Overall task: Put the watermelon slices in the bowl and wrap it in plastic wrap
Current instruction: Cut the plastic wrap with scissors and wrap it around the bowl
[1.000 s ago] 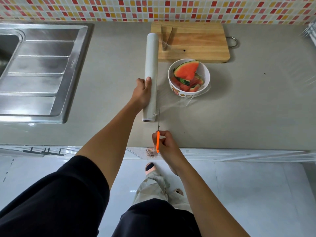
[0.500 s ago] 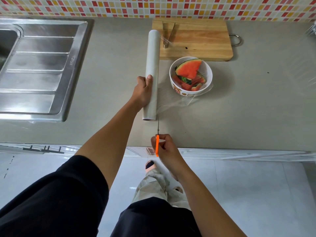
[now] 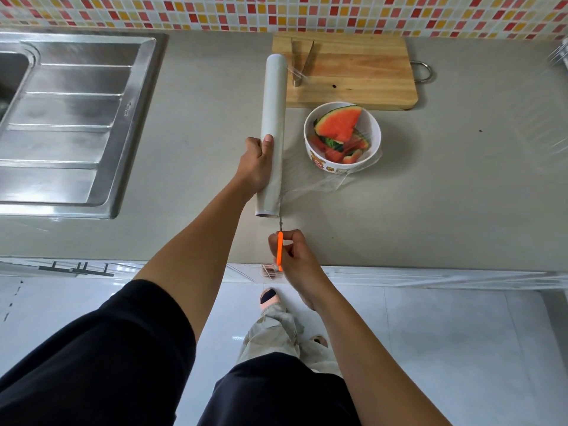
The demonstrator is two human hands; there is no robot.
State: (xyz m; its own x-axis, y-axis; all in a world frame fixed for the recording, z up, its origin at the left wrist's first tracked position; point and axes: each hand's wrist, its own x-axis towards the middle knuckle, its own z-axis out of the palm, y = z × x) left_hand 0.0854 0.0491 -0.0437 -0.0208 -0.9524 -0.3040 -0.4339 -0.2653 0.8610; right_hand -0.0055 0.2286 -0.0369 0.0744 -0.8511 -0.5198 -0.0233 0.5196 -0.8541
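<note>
A white bowl (image 3: 316, 156) with watermelon slices (image 3: 339, 124) stands on the grey counter in front of a wooden cutting board (image 3: 362, 75). Clear plastic film (image 3: 310, 187) stretches from the bowl to a long roll of plastic wrap (image 3: 273, 96) lying left of it. My left hand (image 3: 256, 166) grips the roll near its front end. My right hand (image 3: 290, 253) holds orange-handled scissors (image 3: 279, 250), blades pointing at the film's edge beside the front end of the roll.
A steel sink with a drainboard (image 3: 67, 118) fills the left of the counter. Metal tongs (image 3: 301, 64) lie on the cutting board. A tiled wall runs along the back. The counter's front edge (image 3: 430, 265) is just under my right hand.
My right hand has shifted the scissors slightly toward the roll. The left hand and the roll have stayed in place.
</note>
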